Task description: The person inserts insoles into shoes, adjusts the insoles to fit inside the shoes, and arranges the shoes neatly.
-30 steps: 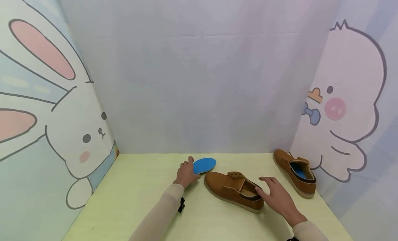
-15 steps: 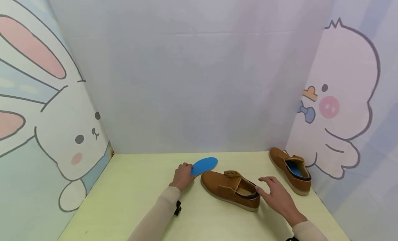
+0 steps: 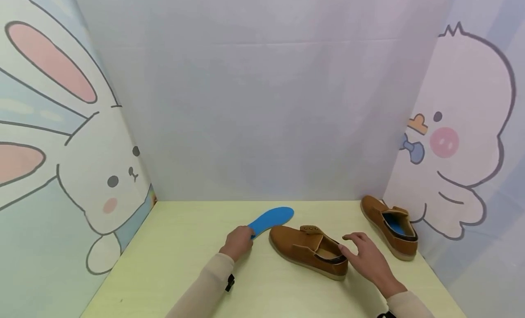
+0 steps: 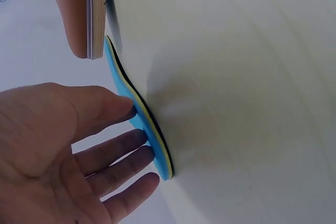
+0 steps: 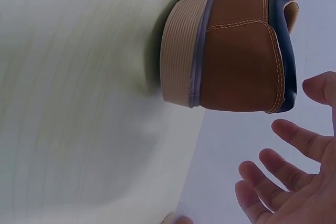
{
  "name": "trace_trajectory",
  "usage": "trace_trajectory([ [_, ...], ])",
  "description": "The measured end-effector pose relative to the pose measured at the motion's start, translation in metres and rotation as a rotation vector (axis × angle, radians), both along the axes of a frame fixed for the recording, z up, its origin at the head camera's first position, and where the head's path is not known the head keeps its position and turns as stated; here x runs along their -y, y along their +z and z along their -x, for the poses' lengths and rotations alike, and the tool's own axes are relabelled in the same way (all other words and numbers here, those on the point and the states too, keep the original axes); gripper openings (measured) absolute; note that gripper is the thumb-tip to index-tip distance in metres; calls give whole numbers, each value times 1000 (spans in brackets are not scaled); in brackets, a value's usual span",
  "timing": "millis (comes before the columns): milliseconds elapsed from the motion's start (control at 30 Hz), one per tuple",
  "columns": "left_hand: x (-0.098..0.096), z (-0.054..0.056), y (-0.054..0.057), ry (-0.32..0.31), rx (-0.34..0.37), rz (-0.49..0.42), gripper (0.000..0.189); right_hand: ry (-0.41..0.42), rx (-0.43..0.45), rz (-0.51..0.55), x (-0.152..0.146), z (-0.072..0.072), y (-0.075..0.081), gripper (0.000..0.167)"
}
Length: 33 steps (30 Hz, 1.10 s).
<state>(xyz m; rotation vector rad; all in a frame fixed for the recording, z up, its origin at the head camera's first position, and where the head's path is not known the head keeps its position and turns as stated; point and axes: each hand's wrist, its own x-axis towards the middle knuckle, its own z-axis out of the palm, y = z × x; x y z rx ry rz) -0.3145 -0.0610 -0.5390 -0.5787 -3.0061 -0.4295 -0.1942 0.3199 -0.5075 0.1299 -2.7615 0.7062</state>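
Observation:
A blue insole (image 3: pixel 274 217) with yellow and black layers at its edge lies on the table. My left hand (image 3: pixel 238 243) holds its near end; in the left wrist view the thumb and fingers (image 4: pixel 137 139) touch the blue top and edge. Right of it stands a brown lace-up shoe (image 3: pixel 293 248), toe to the left, its opening facing up with a tan inside. Beside the shoe's heel is my right hand (image 3: pixel 369 261), fingers spread and loosely bent. The right wrist view shows a gap between these fingers (image 5: pixel 299 135) and the heel (image 5: pixel 241 72).
A second brown shoe (image 3: pixel 389 229) stands at the right edge of the pale yellow table (image 3: pixel 184 245), a blue insole visible inside it. A grey cloth wall (image 3: pixel 262 126) closes off the back, and printed cartoon panels flank both sides.
The left hand has come nearer along the insole to its near end, and the insole has shifted slightly right. The right hand and both shoes stay put. The head view swayed a little.

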Motion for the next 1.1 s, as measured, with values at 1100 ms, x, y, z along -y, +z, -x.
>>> trace_trajectory([
  [1100,-65,-16,19,-448,-27,-114,59,150,343,50,10,5,-3,104],
])
